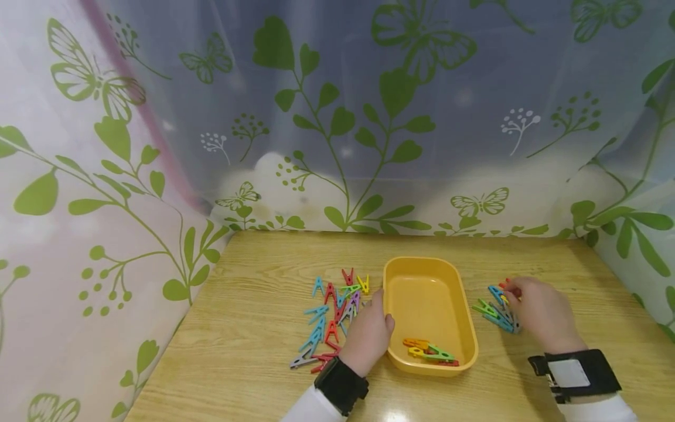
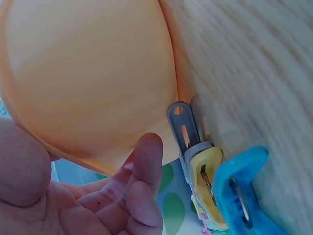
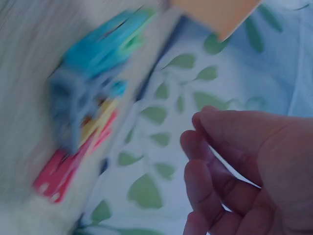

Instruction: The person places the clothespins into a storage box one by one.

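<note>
My left hand (image 1: pixel 367 334) grips the left rim of a yellow plastic bin (image 1: pixel 422 299), thumb over the edge and fingers against the outer wall (image 2: pixel 93 78). Orange, yellow, green and red clothespins (image 1: pixel 442 354) lie at the bin's near end. My right hand (image 1: pixel 545 313) hovers by a small pile of blue, green, grey and red clothespins (image 1: pixel 498 318) right of the bin. In the right wrist view its fingers (image 3: pixel 198 183) are loosely bent, with nothing seen between them and the pile (image 3: pixel 93 88) apart from them.
Several blue, red, grey, green and purple clothespins (image 1: pixel 331 328) are scattered on the wooden table (image 1: pixel 237 328) left of the bin. A grey clothespin (image 2: pixel 182 122) lies close to the bin's wall. A leaf-patterned curtain (image 1: pixel 337 146) hangs behind the table and at its sides.
</note>
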A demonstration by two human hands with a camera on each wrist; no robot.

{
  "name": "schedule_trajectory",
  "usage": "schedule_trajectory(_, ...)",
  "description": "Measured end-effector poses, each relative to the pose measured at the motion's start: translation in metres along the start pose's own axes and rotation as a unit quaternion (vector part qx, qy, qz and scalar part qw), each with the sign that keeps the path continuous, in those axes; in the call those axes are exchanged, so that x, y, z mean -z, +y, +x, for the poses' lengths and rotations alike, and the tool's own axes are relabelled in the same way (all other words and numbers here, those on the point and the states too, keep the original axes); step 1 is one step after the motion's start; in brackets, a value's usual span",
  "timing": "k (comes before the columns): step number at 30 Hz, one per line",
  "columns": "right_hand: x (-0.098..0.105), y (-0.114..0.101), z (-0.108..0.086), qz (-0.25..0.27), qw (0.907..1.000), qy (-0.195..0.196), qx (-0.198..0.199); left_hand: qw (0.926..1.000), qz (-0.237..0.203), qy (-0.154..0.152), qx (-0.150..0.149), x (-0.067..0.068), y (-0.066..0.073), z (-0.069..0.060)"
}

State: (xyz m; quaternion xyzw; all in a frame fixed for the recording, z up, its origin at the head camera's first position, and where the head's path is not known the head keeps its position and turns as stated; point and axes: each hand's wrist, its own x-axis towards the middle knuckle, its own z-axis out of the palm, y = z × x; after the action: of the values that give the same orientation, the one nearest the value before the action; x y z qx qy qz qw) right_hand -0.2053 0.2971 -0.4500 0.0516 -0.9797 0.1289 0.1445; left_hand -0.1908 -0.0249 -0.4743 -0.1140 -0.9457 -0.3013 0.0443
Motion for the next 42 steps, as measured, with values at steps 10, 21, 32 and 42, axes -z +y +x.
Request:
schedule_trajectory(10,-0.003,0.050,-0.003,-0.017,0.9927,-0.059,-0.104,1.0000,0.004,-0.004,0.001,0.000,0.000,0.000)
schedule_trajectory(21,-0.001,0.056,-0.004,-0.015,0.9746,-0.140,-0.174,1.0000,0.001,-0.006,0.001,0.001,-0.001,0.001)
schedule_trajectory(32,-0.003,0.059,-0.005,-0.016,0.9700,-0.161,-0.182,1.0000,0.006,-0.005,-0.001,0.000,-0.001,0.000)
schedule_trajectory(42,0.002,0.066,-0.007,-0.026,0.9807,-0.112,-0.158,1.0000,0.009,-0.003,0.001,0.000,0.000,0.000)
